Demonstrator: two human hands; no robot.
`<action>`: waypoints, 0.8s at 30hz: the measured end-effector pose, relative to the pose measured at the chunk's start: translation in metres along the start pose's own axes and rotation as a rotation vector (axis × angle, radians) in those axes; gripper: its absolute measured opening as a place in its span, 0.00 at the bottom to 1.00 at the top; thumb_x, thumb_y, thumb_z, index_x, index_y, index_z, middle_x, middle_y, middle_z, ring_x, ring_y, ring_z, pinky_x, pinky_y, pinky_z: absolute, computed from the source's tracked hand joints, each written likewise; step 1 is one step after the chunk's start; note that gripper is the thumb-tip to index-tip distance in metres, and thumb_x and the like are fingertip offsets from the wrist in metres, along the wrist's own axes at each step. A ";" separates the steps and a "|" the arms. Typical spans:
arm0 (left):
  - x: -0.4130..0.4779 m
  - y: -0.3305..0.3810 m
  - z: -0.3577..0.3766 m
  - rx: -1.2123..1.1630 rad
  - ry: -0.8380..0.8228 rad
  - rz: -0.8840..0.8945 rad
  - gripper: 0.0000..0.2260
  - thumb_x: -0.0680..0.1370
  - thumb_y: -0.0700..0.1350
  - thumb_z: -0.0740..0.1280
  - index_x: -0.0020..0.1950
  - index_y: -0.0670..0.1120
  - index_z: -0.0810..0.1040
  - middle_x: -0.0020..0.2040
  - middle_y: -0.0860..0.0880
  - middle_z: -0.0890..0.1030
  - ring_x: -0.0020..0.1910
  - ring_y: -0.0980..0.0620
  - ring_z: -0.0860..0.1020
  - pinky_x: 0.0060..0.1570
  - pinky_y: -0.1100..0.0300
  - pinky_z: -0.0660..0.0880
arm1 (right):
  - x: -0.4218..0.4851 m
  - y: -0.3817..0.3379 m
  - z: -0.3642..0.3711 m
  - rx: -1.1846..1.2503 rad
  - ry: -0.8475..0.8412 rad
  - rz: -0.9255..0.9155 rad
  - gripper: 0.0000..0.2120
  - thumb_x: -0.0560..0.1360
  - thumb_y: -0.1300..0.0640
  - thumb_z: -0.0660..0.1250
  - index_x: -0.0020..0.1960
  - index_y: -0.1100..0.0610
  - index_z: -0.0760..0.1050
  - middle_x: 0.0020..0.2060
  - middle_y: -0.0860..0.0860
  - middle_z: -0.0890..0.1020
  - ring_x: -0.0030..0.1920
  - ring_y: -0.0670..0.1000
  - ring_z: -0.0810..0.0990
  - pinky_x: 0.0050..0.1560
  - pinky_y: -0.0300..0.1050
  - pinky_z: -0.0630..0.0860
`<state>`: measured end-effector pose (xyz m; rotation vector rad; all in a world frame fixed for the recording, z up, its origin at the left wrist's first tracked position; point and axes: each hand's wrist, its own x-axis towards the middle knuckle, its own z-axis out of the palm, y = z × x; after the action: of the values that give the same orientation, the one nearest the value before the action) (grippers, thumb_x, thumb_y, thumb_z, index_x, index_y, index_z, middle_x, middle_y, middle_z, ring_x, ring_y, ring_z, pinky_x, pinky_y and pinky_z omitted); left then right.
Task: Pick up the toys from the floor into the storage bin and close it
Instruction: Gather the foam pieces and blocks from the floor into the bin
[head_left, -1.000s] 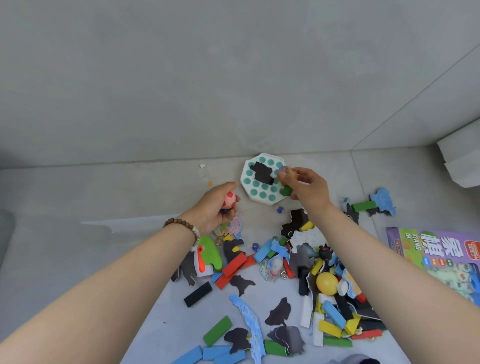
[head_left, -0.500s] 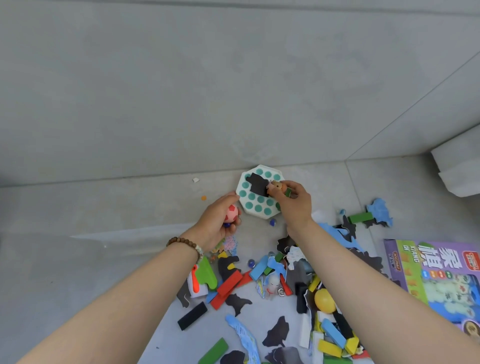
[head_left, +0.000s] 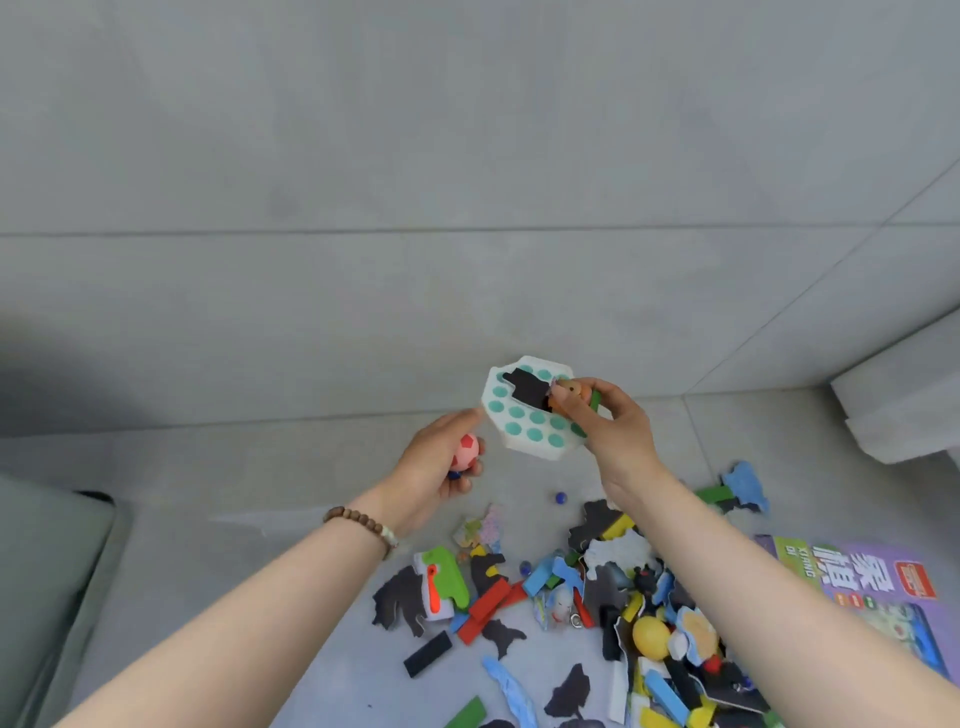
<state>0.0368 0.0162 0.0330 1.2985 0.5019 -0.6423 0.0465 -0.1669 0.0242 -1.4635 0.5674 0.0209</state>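
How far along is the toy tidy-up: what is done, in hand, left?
Done: nothing visible; no storage bin in view. In hand: the left hand holds a pink ball; the right hand grips the white dotted board and an orange toy. Left: the floor pile of blocks and puzzle pieces, then closing the bin.

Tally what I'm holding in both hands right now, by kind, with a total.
pink ball: 1, in the left hand
small blue piece: 1, under the ball in the left hand
dotted board: 1, in the right hand
black cutout: 1, lying on the board
orange figure: 1, right hand
green block: 1, right hand
Total: 6
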 end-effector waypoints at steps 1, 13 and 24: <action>-0.014 0.013 -0.003 0.010 0.013 -0.002 0.09 0.78 0.52 0.65 0.53 0.49 0.75 0.36 0.49 0.75 0.29 0.54 0.71 0.21 0.67 0.65 | -0.010 -0.018 0.009 -0.014 -0.039 -0.021 0.12 0.68 0.58 0.75 0.50 0.58 0.78 0.46 0.53 0.83 0.42 0.49 0.82 0.44 0.40 0.78; -0.258 0.118 -0.207 -0.079 0.301 0.259 0.06 0.76 0.48 0.67 0.48 0.47 0.76 0.37 0.49 0.74 0.29 0.55 0.70 0.21 0.67 0.64 | -0.224 -0.155 0.237 -0.149 -0.497 -0.157 0.16 0.67 0.56 0.77 0.52 0.56 0.77 0.45 0.49 0.82 0.42 0.45 0.80 0.46 0.35 0.76; -0.332 -0.001 -0.434 -0.431 0.652 0.106 0.09 0.77 0.48 0.66 0.53 0.45 0.77 0.43 0.45 0.77 0.38 0.53 0.73 0.34 0.62 0.71 | -0.340 -0.023 0.448 -0.486 -0.936 0.131 0.19 0.72 0.50 0.70 0.60 0.50 0.70 0.59 0.51 0.75 0.56 0.53 0.78 0.59 0.55 0.76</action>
<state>-0.1991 0.4908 0.1649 1.0899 1.0327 0.0069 -0.0847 0.3596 0.1735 -1.6703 -0.1328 0.9522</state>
